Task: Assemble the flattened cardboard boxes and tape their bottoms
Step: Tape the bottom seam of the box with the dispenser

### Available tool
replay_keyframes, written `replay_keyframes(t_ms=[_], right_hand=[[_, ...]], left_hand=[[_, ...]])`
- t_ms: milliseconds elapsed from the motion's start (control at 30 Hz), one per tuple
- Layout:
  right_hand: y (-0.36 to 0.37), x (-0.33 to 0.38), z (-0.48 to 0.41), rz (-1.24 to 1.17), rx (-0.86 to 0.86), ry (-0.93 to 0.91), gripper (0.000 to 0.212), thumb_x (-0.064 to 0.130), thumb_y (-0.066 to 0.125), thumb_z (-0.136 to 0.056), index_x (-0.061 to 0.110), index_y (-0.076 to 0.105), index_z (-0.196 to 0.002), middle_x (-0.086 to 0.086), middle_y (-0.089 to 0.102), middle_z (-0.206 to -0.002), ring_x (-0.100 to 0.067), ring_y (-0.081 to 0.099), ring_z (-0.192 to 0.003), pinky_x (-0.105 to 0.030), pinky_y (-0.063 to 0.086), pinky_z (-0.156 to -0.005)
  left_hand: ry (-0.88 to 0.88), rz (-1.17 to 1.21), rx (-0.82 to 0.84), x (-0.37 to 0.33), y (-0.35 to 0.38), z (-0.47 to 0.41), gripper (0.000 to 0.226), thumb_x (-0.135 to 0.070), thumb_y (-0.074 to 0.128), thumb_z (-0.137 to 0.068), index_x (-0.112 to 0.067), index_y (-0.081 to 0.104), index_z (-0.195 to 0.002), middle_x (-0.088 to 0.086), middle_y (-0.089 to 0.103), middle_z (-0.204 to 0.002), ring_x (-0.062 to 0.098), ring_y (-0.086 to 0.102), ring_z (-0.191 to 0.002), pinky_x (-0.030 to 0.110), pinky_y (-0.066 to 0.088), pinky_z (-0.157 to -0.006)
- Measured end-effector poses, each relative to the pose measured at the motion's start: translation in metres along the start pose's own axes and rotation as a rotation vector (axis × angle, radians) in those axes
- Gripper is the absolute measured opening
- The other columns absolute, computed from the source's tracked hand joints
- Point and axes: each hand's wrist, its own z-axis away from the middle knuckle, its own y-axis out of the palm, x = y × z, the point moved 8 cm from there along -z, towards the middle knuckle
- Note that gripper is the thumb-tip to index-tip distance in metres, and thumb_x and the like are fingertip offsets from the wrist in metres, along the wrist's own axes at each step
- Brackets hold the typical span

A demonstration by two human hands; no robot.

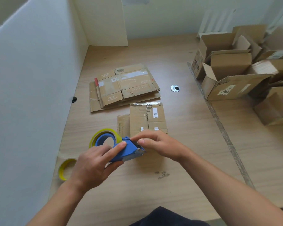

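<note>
My left hand [92, 163] grips a blue tape dispenser [126, 150] that carries a yellowish tape roll [103, 136]. At the dispenser's front end, my right hand [155, 142] pinches something with thumb and fingertips; whether it is the tape end I cannot tell. Just behind both hands stands a small cardboard box [147, 119], bottom up, with clear tape over its seam. Farther back lies a stack of flattened cardboard boxes [122, 87].
A spare yellow tape roll [65, 168] lies by the white wall on the left. Several assembled open boxes [235, 67] are piled at the right. A metal grommet [175, 88] is set in the wooden table [186, 160], and a metal strip [219, 124] runs along it.
</note>
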Motion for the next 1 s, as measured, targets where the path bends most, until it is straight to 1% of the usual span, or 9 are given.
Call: replay_keyframes(t_ms=[133, 267, 400, 467, 600, 700, 767, 867, 1000], right_hand=[[-0.010, 0.002, 0.001, -0.034, -0.080, -0.029, 0.020, 0.025, 0.063, -0.097, 0.020, 0.074, -0.113, 0.008, 0.069, -0.113, -0.010, 0.062, -0.113, -0.028, 0.050, -0.094], [-0.015, 0.002, 0.001, 0.022, -0.130, -0.037, 0.018, 0.026, 0.060, -0.099, 0.022, 0.076, -0.108, 0.009, 0.068, -0.107, -0.009, 0.063, -0.108, -0.034, 0.052, -0.096], [-0.018, -0.001, 0.003, 0.075, -0.163, 0.005, 0.030, 0.036, 0.051, -0.102, 0.021, 0.076, -0.106, 0.008, 0.068, -0.108, -0.006, 0.062, -0.107, -0.035, 0.049, -0.097], [-0.017, -0.002, 0.005, 0.053, -0.152, 0.023, 0.029, 0.039, 0.053, -0.100, 0.022, 0.076, -0.106, 0.008, 0.068, -0.107, -0.008, 0.062, -0.106, -0.037, 0.049, -0.097], [-0.023, -0.006, 0.007, 0.079, -0.181, 0.041, 0.019, 0.029, 0.061, -0.099, 0.022, 0.077, -0.104, 0.010, 0.069, -0.105, -0.005, 0.063, -0.104, -0.038, 0.050, -0.098], [-0.033, -0.006, 0.007, 0.153, -0.267, 0.052, 0.015, 0.029, 0.065, -0.096, 0.023, 0.078, -0.095, 0.008, 0.067, -0.103, -0.006, 0.062, -0.101, -0.039, 0.049, -0.096], [-0.037, -0.007, 0.009, 0.190, -0.293, 0.072, 0.013, 0.029, 0.067, -0.094, 0.023, 0.078, -0.091, 0.007, 0.065, -0.103, -0.007, 0.062, -0.099, -0.039, 0.051, -0.094], [-0.039, -0.010, 0.012, 0.238, -0.286, 0.092, 0.013, 0.027, 0.068, -0.094, 0.020, 0.079, -0.090, 0.006, 0.064, -0.102, -0.008, 0.061, -0.098, -0.038, 0.051, -0.093], [-0.046, -0.016, 0.018, 0.242, -0.329, 0.118, 0.017, 0.025, 0.066, -0.095, 0.019, 0.078, -0.085, 0.005, 0.064, -0.103, -0.008, 0.061, -0.100, -0.030, 0.049, -0.092]], left_hand=[[0.024, 0.028, 0.001, -0.004, 0.001, -0.003, 0.058, -0.045, 0.057, -0.097, -0.033, 0.037, -0.150, -0.003, 0.061, -0.084, 0.020, 0.055, -0.064, 0.034, 0.047, -0.056], [0.018, 0.056, 0.013, -0.004, 0.003, -0.006, 0.060, -0.045, 0.058, -0.097, -0.033, 0.035, -0.151, -0.006, 0.057, -0.083, 0.017, 0.050, -0.066, 0.029, 0.044, -0.059], [0.017, 0.089, 0.051, -0.007, 0.004, -0.010, 0.058, -0.046, 0.055, -0.098, -0.029, 0.037, -0.151, -0.007, 0.055, -0.081, 0.014, 0.045, -0.066, 0.022, 0.035, -0.061], [0.013, 0.107, 0.063, -0.007, 0.004, -0.013, 0.057, -0.047, 0.053, -0.098, -0.027, 0.039, -0.150, -0.007, 0.055, -0.079, 0.014, 0.046, -0.064, 0.021, 0.034, -0.061], [0.022, 0.134, 0.097, -0.011, 0.003, -0.018, 0.057, -0.050, 0.049, -0.099, -0.025, 0.039, -0.149, -0.007, 0.060, -0.082, 0.014, 0.050, -0.065, 0.025, 0.041, -0.056], [0.020, 0.146, 0.142, -0.013, 0.006, -0.021, 0.057, -0.052, 0.044, -0.100, -0.026, 0.036, -0.150, -0.007, 0.066, -0.088, 0.013, 0.055, -0.068, 0.025, 0.045, -0.055], [-0.004, 0.148, 0.184, -0.013, 0.009, -0.022, 0.058, -0.055, 0.039, -0.100, -0.029, 0.032, -0.151, -0.008, 0.068, -0.091, 0.012, 0.059, -0.070, 0.023, 0.046, -0.056], [-0.098, 0.219, 0.242, -0.005, 0.013, -0.019, 0.059, -0.065, 0.034, -0.097, -0.043, 0.027, -0.152, -0.012, 0.070, -0.102, 0.010, 0.063, -0.079, 0.019, 0.046, -0.063], [-0.195, 0.298, 0.389, 0.005, 0.022, -0.020, 0.063, -0.070, 0.040, -0.088, -0.066, 0.013, -0.145, -0.034, 0.059, -0.113, -0.006, 0.055, -0.085, 0.007, 0.040, -0.071]])
